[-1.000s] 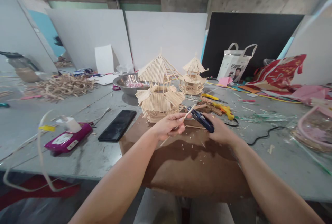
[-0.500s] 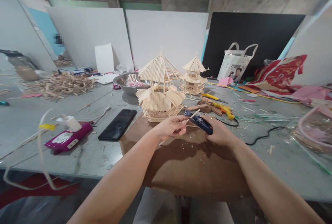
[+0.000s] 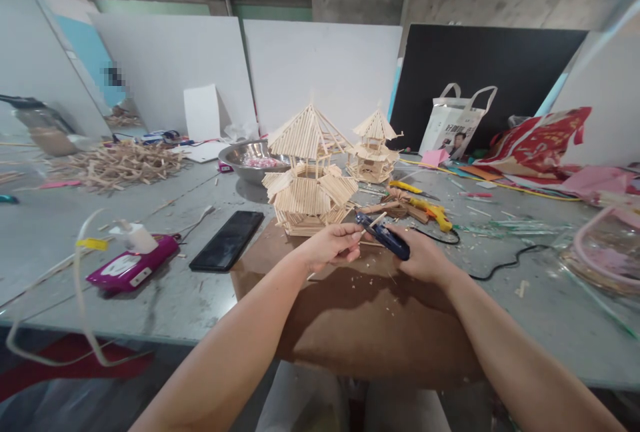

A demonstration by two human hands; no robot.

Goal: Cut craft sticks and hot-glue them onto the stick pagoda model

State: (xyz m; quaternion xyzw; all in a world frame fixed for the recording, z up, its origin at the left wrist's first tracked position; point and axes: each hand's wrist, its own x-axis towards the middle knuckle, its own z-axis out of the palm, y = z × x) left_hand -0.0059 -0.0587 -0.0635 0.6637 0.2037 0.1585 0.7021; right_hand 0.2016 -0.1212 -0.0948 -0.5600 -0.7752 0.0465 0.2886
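My left hand (image 3: 336,247) pinches a thin wooden stick (image 3: 379,219) between thumb and fingertips. The stick slants up to the right, across the head of blue-handled cutting pliers (image 3: 389,240). My right hand (image 3: 425,255) is wrapped round the pliers' handles; how far the jaws are apart is too small to tell. Just beyond my hands stands a tiered pavilion model (image 3: 310,185) made of wooden sticks, its upper roof partly open on the right side. Under the hands lies a brown board (image 3: 350,325) dotted with small wood bits.
A smaller stick pavilion (image 3: 374,152) stands behind. Right of centre lies a yellow glue gun (image 3: 434,213) with a black cable. On the left are a phone (image 3: 227,241), a purple power strip (image 3: 133,265), a stick pile (image 3: 130,164) and a metal bowl (image 3: 245,169).
The stick and the pliers' head have shifted very slightly against each other. Both hands stay almost in place, and the pavilion has not moved.
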